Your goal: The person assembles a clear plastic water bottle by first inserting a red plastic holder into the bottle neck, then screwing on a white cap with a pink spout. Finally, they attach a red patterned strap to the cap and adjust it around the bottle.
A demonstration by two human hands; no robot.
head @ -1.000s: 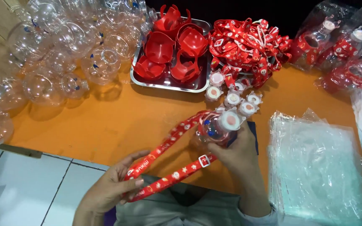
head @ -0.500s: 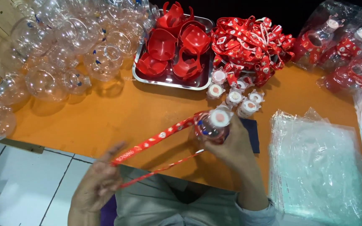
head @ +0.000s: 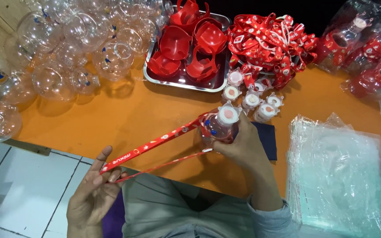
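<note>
My right hand (head: 242, 142) grips a clear round bottle (head: 219, 125) with a white cap and a red collar, held over the near edge of the orange table (head: 124, 119). A red printed strap (head: 151, 147) runs from the bottle's collar down to the left and is stretched taut. My left hand (head: 94, 194) holds the far loop end of that strap below the table edge, with the fingers partly spread and the strap passing over them.
Several clear round bottles (head: 67, 48) crowd the table's left. A metal tray (head: 179, 81) holds red plastic collars (head: 186, 44). Behind lie a heap of red straps (head: 270, 44), several white caps (head: 252, 99), bagged finished bottles (head: 367, 53) and a stack of clear bags (head: 340, 172).
My left hand has slid down and left along the strap, pulling it out straight and taut. The right hand keeps the bottle in nearly the same place.
</note>
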